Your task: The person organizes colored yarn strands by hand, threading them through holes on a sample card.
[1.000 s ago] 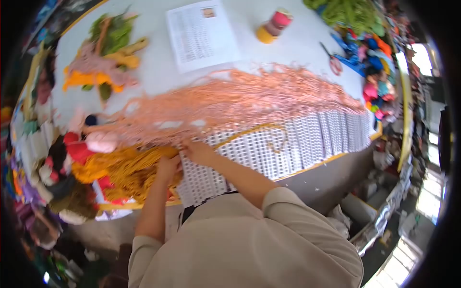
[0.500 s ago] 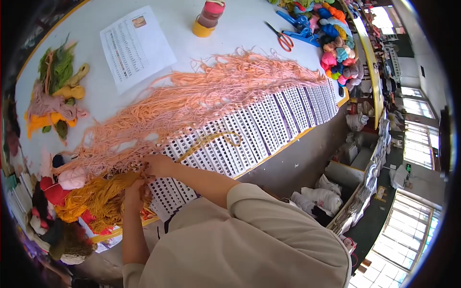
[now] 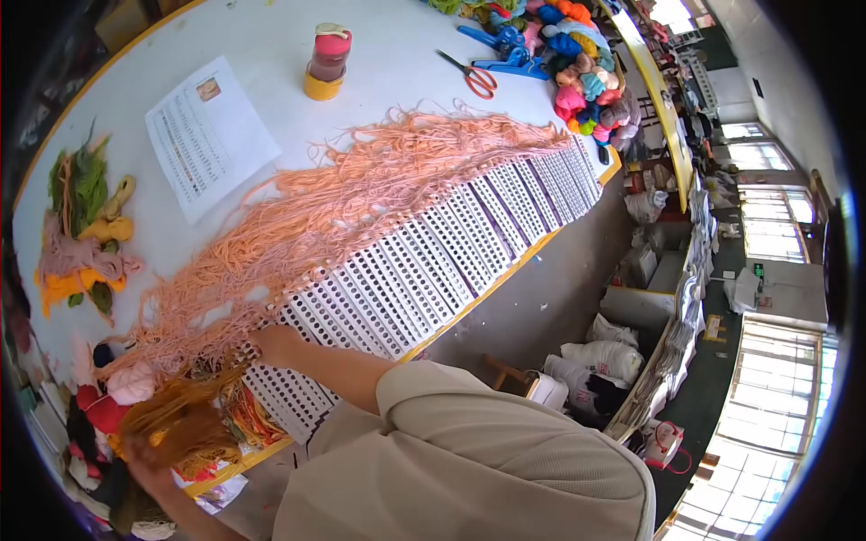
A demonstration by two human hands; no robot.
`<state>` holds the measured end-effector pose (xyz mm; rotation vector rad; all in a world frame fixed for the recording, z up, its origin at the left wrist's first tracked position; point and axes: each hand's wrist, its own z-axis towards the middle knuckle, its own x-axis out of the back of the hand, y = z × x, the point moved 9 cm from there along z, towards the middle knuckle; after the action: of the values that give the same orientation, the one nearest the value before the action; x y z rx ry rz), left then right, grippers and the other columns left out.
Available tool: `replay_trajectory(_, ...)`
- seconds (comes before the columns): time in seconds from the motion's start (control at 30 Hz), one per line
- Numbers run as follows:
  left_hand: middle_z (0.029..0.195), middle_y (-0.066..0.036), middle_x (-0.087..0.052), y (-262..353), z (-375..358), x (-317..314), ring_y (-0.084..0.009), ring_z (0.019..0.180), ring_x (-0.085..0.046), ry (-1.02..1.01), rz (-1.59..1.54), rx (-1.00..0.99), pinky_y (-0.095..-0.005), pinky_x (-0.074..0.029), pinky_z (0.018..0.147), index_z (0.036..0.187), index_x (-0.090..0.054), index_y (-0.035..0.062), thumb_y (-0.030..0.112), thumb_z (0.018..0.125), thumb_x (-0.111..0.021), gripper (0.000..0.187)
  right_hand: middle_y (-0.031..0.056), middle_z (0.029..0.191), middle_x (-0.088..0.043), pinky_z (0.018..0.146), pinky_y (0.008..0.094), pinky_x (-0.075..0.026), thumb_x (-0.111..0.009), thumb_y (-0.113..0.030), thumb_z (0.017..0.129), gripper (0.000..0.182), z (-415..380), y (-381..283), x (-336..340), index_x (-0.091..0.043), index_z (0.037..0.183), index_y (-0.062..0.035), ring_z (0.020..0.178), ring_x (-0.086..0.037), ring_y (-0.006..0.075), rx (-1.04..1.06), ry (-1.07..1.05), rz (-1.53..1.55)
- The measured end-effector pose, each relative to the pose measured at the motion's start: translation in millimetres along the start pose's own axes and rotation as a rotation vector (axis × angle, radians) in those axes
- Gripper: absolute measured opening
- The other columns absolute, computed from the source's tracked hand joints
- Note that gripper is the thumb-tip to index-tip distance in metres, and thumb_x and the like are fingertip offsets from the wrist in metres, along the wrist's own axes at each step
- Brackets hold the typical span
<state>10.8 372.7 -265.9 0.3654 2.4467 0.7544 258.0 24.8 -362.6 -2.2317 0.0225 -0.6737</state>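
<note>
My left hand (image 3: 144, 453), smeared by motion, is at the left end of a bundle of golden-brown yarn (image 3: 185, 419) and appears closed on it. Strands stretch from there toward my right hand (image 3: 273, 344), whose fingers are pinched around yarn at the upper edge of the white perforated cards (image 3: 361, 293). Its fingertips are partly hidden. Long peach and pink yarn strands (image 3: 298, 216) hang from the cards' holes and spread over the white table (image 3: 280, 32).
Beyond the yarn are a printed sheet (image 3: 212, 135), a jar with a pink lid (image 3: 330, 56), scissors (image 3: 471, 75) and blue clamps (image 3: 510, 54). Colourful skeins (image 3: 586, 81) lie at the far right. Green and yellow yarns (image 3: 86, 207) lie left. White sacks (image 3: 604, 361) stand on the floor.
My left hand has moved left and down, away from my right hand, drawing golden-brown yarn with it. My right hand stays at the cards. The camera view has shifted. The loose golden strand on the cards is gone.
</note>
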Motion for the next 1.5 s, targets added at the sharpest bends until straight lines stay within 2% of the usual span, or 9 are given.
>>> replay_trajectory(0.03, 0.076, 0.002, -0.055, 31.3, -7.8, 11.8, -0.0073, 0.056, -0.05, -0.4, -0.09, 0.043, -0.0207, -0.043, 0.048, 0.09, -0.059, 0.0122, 0.028, 0.095, -0.052, 0.018, 0.0092, 0.084, -0.065, 0.069, 0.0425, -0.05, -0.073, -0.032, 0.074, 0.029, 0.3, -0.2, 0.8, -0.058, 0.091, -0.0126, 0.085, -0.064, 0.0287, 0.002, 0.004, 0.001)
replay_trajectory(0.1, 0.109, -0.009, -0.063, 84.6, -64.0, 21.5, -0.0212, 0.093, -0.063, 0.505, 0.148, -0.512, -0.0337, -0.054, 0.079, 0.115, -0.06, 0.0056, 0.03, 0.096, -0.048, 0.033, 0.0084, 0.084, -0.065, 0.068, 0.0421, -0.05, -0.071, -0.03, 0.076, 0.025, 0.9, 2.2, -1.4, -0.059, 0.09, -0.0132, 0.085, -0.064, 0.0275, -0.043, -0.006, -0.02)
replay_trajectory(0.13, 0.128, -0.013, -0.057, 95.8, -73.1, 31.5, -0.029, 0.118, -0.053, 0.522, 0.112, -0.523, -0.0428, -0.045, 0.1, 0.128, -0.054, 0.0035, 0.028, 0.095, -0.051, 0.041, 0.0084, 0.084, -0.065, 0.068, 0.0421, -0.05, -0.071, -0.03, 0.076, 0.025, 0.9, 0.8, -1.8, -0.059, 0.09, -0.0132, 0.085, -0.064, 0.0275, -0.037, 0.0, -0.016)
replay_trajectory(0.27, 0.103, -0.002, -0.064, 24.7, -63.9, 6.1, -0.0162, 0.086, -0.064, 0.326, 0.349, -0.343, -0.0323, -0.056, 0.071, 0.11, -0.062, 0.0144, 0.03, 0.088, -0.059, 0.027, 0.0093, 0.087, -0.066, 0.069, 0.0433, -0.05, -0.068, -0.027, 0.078, 0.022, 4.4, 2.4, -6.5, -0.059, 0.092, -0.0113, 0.088, -0.065, 0.0292, -0.067, 0.022, -0.072)
replay_trajectory(0.37, 0.081, 0.0, -0.059, -87.1, -50.0, -28.1, -0.0044, 0.054, -0.04, 0.157, 0.209, -0.047, -0.0171, -0.032, 0.045, 0.112, -0.062, 0.0081, 0.029, 0.095, -0.056, 0.027, 0.0147, 0.092, -0.067, 0.071, 0.0451, -0.051, -0.066, -0.026, 0.079, 0.033, 0.7, -3.4, -7.3, -0.057, 0.105, -0.0074, 0.089, -0.065, 0.0318, -0.072, 0.028, -0.125)
replay_trajectory(0.5, 0.09, -0.001, -0.064, -157.2, -70.7, -97.7, -0.0073, 0.071, -0.055, 0.203, 0.294, -0.093, -0.0193, -0.043, 0.059, 0.115, -0.059, 0.0063, 0.032, 0.097, -0.055, 0.032, 0.0173, 0.094, -0.065, 0.077, 0.0432, -0.051, -0.066, -0.029, 0.079, 0.057, -12.7, -14.6, -15.2, -0.044, 0.127, -0.0071, 0.092, -0.064, 0.0362, -0.111, -0.055, -0.077)
replay_trajectory(0.67, 0.115, -0.01, -0.063, -154.6, -82.2, -135.2, -0.0166, 0.099, -0.059, -0.014, 0.266, -0.17, -0.0278, -0.045, 0.089, 0.127, -0.053, 0.0017, 0.026, 0.098, -0.052, 0.038, 0.0119, 0.091, -0.059, 0.081, 0.0386, -0.048, -0.066, -0.023, 0.082, 0.031, -52.1, -45.0, -15.4, -0.056, 0.104, -0.0048, 0.095, -0.059, 0.0311, 0.06, 0.402, 0.378)
replay_trajectory(0.97, 0.135, -0.012, -0.049, -143.6, -151.2, -200.8, -0.0216, 0.124, -0.047, -0.51, 0.349, -0.16, -0.0338, -0.039, 0.103, 0.138, -0.04, 0.0005, 0.027, 0.101, -0.042, 0.046, 0.007, 0.092, -0.065, 0.078, 0.0303, -0.049, -0.065, -0.01, 0.085, 0.011, -172.9, -175.1, 4.6, -0.061, 0.089, -0.0005, 0.086, -0.06, 0.0143, 0.432, 0.166, 0.891)
replay_trajectory(1.5, 0.113, -0.009, -0.06, -131.7, -215.7, -235.9, -0.0172, 0.104, -0.058, -0.559, 0.213, -0.107, -0.0322, -0.047, 0.093, 0.113, -0.061, -0.0015, 0.031, 0.101, -0.045, 0.039, -0.0007, 0.077, -0.059, 0.056, 0.0232, -0.046, -0.061, -0.02, 0.093, 0.012, -221.7, -175.7, -6.6, -0.061, 0.097, -0.0087, 0.064, -0.054, 0.0068, 0.284, 0.135, 1.11)
